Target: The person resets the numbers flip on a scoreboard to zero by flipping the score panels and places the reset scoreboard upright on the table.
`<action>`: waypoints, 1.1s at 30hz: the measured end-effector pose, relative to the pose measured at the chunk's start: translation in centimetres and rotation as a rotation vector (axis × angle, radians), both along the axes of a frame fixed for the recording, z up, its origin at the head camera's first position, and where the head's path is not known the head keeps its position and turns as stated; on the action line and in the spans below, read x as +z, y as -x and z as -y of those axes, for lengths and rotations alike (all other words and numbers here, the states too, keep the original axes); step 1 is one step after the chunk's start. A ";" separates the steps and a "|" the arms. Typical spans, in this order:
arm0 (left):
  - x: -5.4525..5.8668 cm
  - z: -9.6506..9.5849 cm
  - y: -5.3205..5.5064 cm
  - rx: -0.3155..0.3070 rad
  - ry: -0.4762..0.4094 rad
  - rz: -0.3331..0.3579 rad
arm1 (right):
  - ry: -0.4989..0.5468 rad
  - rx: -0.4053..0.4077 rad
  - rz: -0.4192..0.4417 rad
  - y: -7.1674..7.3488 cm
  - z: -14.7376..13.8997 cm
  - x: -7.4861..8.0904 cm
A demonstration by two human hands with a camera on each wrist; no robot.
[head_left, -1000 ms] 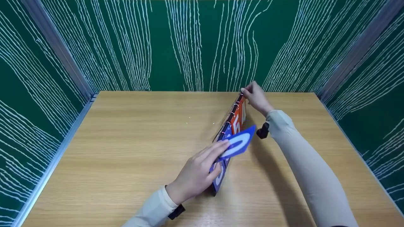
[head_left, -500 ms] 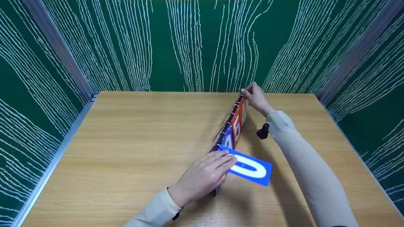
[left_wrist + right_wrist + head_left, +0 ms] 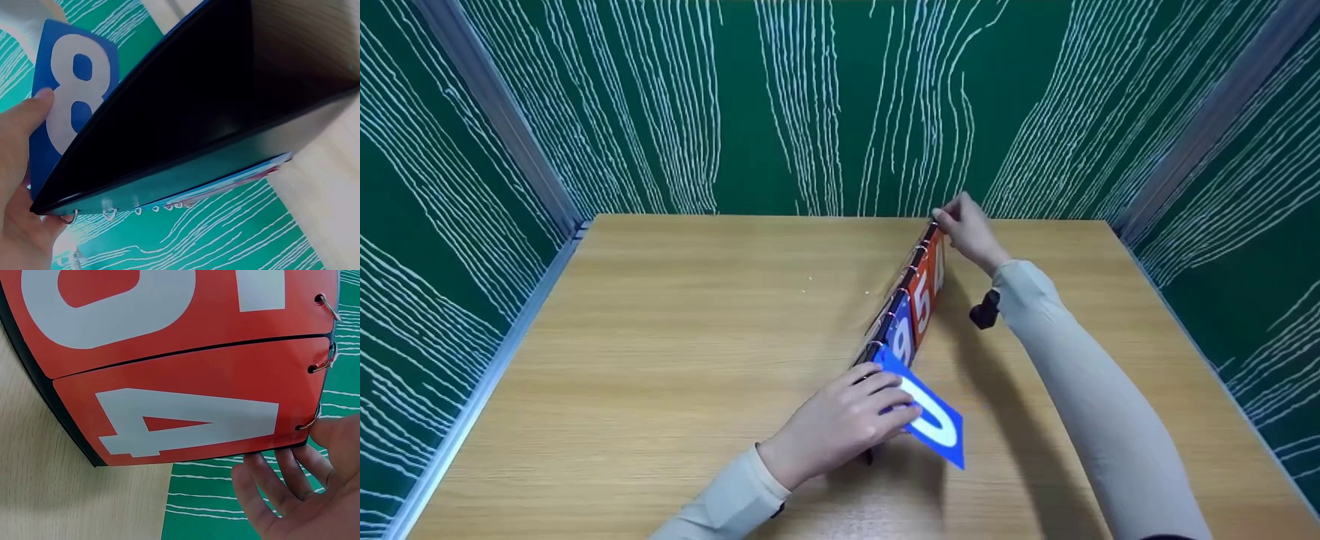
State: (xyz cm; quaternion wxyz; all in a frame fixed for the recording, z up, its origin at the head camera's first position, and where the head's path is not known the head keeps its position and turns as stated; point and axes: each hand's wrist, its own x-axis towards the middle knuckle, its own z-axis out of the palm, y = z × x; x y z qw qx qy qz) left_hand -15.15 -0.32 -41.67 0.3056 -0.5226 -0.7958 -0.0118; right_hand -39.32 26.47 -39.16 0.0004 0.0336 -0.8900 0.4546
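A tabletop flip scoreboard [image 3: 916, 265] stands like a tent, its ringed top edge running away from me. Red cards reading 5 [image 3: 922, 300] and 4 [image 3: 191, 422] hang at its far end, and a blue 9 card [image 3: 901, 334] nearer. At the near end my left hand [image 3: 832, 424] pinches a lifted blue number card [image 3: 949, 435], fingers over its 0 face. The left wrist view shows an 8 [image 3: 79, 84] on a blue card beside the thumb. My right hand [image 3: 971, 234] grips the far top corner, thumb by the end ring and fingers behind the board.
The scoreboard stands on a wooden table [image 3: 660, 337], casting a shadow to its right. Green walls [image 3: 855, 97] with wavy white lines rise behind and on both sides, joined by metal posts [image 3: 499, 112]. Tiny pale specks lie left of the scoreboard.
The blue 0 card has swung from raised over the near end, out to the right, then downward, uncovering the 9. My left hand has moved slightly with it; my right hand stays put.
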 end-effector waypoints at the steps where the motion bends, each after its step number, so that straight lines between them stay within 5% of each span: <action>1: -0.1 0.0 0.0 0.001 0.010 -0.012 | 0.001 0.003 0.000 0.0 0.0 0.0; 9: -0.6 0.2 0.2 -0.005 0.062 -0.061 | -0.003 -0.003 0.012 -0.2 0.1 0.1; 33: -0.8 0.5 0.6 -0.047 -0.011 -0.119 | -0.019 -0.008 -0.020 0.1 0.1 0.1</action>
